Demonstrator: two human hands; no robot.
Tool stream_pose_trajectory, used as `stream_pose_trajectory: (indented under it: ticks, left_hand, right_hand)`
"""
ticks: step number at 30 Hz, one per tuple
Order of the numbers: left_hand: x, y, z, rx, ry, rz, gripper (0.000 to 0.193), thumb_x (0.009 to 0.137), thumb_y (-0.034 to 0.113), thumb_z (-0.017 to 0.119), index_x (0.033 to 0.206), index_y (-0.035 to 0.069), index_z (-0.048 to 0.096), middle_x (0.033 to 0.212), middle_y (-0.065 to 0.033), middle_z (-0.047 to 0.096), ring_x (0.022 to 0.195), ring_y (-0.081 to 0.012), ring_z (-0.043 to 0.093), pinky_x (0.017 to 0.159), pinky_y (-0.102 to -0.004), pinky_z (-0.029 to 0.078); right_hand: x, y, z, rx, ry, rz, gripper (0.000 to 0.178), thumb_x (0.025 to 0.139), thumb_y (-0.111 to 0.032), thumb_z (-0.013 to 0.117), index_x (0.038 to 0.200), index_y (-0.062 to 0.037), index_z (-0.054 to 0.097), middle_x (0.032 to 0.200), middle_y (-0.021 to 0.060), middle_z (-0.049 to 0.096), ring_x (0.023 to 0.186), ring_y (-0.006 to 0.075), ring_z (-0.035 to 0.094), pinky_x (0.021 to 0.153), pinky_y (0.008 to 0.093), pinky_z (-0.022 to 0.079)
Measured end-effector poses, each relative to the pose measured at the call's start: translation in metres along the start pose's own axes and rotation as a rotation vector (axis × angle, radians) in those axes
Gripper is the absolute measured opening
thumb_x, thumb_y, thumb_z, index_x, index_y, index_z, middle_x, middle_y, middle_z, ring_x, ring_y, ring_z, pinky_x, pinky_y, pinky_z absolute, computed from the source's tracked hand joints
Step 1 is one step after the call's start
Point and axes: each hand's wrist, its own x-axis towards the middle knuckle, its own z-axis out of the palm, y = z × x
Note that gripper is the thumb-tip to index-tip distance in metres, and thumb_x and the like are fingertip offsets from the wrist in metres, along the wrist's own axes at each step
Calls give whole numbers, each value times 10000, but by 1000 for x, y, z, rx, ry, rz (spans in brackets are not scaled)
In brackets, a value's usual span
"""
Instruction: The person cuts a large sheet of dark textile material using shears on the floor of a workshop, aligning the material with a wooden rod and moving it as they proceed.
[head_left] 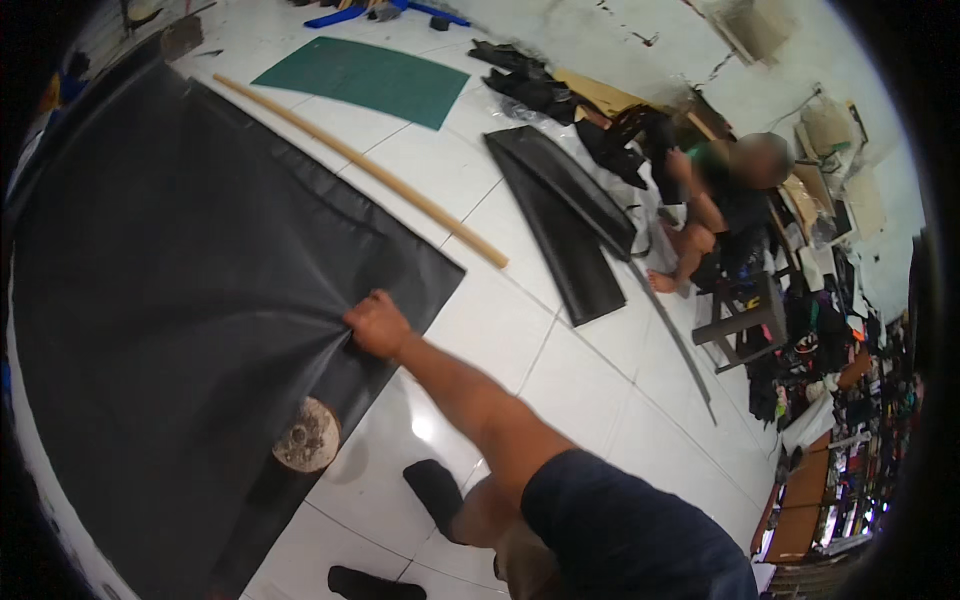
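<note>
A wide sheet of smooth black leather-like material (160, 290) is spread across the left side. My right hand (378, 325) is closed on it near its right edge, and creases fan out from the grip. Close below the hand, the round, mottled brown-and-white end of a cylinder (307, 436) pokes out by the sheet's edge; the rest of it is hidden. My left hand is out of sight.
A long wooden rod (360, 168) and a green mat (362, 80) lie on the white tiled floor. Folded black material (560, 220) and a thin dark strip (680, 345) are beyond. Another person (715, 195) sits by a dark stool (742, 322); clutter lines the wall.
</note>
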Motion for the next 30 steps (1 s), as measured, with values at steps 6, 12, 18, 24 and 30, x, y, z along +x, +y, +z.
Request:
stream_pose_trajectory:
  ticks: [6,12,18,24,30]
  left_hand:
    - [61,-71,74,213,-329,-236,672,942,633,444,1221,35,566,899,-196,688,666,-258,670,615,-373,546]
    - [88,-5,57,46,-57,-206,908,886,764,376,1379,4,433,1048,-209,650,802,-267,655,734,-395,541]
    - [87,3,61,-17,-170,-413,1003,861,792,372,1513,49,204,1131,-275,609,910,-343,669,789,-429,558]
    - [99,-19,74,-187,-174,-326,902,865,710,510,1484,118,227,1156,-262,579,921,-359,666,759,-442,581]
    - [141,-57,40,-796,161,-140,602,922,481,593,1311,70,388,1029,-141,552,784,-256,622,658,-380,564]
  right_hand:
    - [27,34,57,-39,-255,18,373,819,-198,632,1178,-125,563,1075,154,668,1074,336,603,1023,469,374]
    - [52,12,48,-33,-106,96,290,747,-167,659,1028,-95,649,999,148,689,981,346,650,901,483,457]
    - [38,24,32,-71,197,71,184,689,-113,637,867,-67,621,860,147,669,875,367,648,795,471,482]
    - [5,78,40,-170,-111,226,242,717,-85,616,955,-66,650,965,170,684,975,351,652,842,460,509]
    - [26,54,40,-366,-487,329,404,756,-171,654,1145,-65,626,1144,170,664,1098,335,632,907,439,516]
